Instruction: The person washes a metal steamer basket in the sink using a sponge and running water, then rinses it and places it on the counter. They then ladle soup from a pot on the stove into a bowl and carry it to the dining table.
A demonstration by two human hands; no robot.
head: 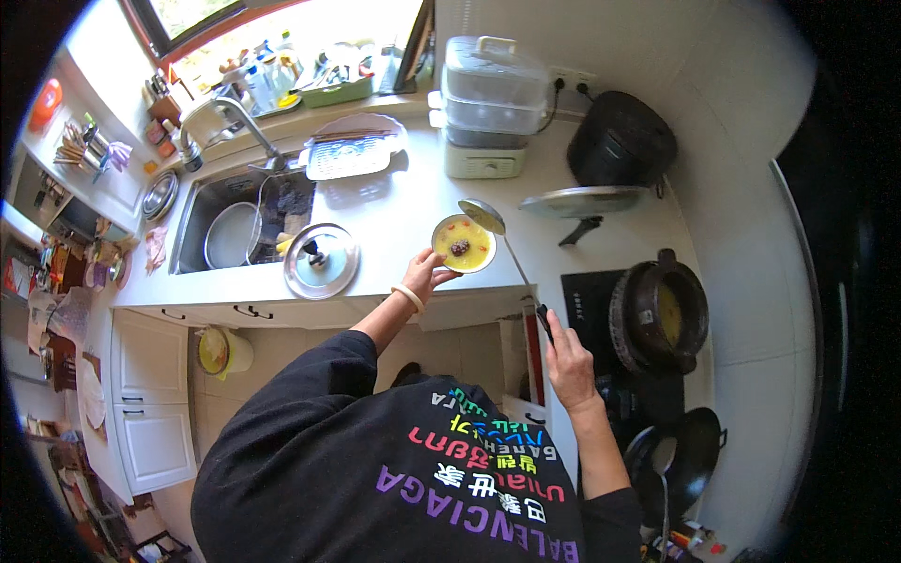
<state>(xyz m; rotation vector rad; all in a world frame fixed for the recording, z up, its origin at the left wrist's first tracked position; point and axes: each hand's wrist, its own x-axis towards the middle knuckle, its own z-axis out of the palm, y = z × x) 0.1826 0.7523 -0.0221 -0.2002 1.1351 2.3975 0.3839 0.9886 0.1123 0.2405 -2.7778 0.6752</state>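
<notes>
My left hand [426,273] grips the near left side of a small white-rimmed bowl [441,262] at the counter's front edge. Yellow porridge [470,241] fills it, with a dark red date-like piece [460,247] and small red bits on top. In my right hand [569,362] is the black handle of a metal ladle [521,264]. The ladle's head [483,216] is tilted at the bowl's upper right rim; whether it touches the rim I cannot tell. On the black cooktop [588,310] to the right, a dark brown pot [644,320] holds more of the yellow porridge.
A glass lid [322,260] lies by the sink [184,243]. Behind the bowl stand a tiered electric steamer [484,156] and a black lidded cooker [619,141]. Another glass lid [584,202] is near the cooktop. A wok [693,457] sits at lower right; a bin [239,350] stands on the floor.
</notes>
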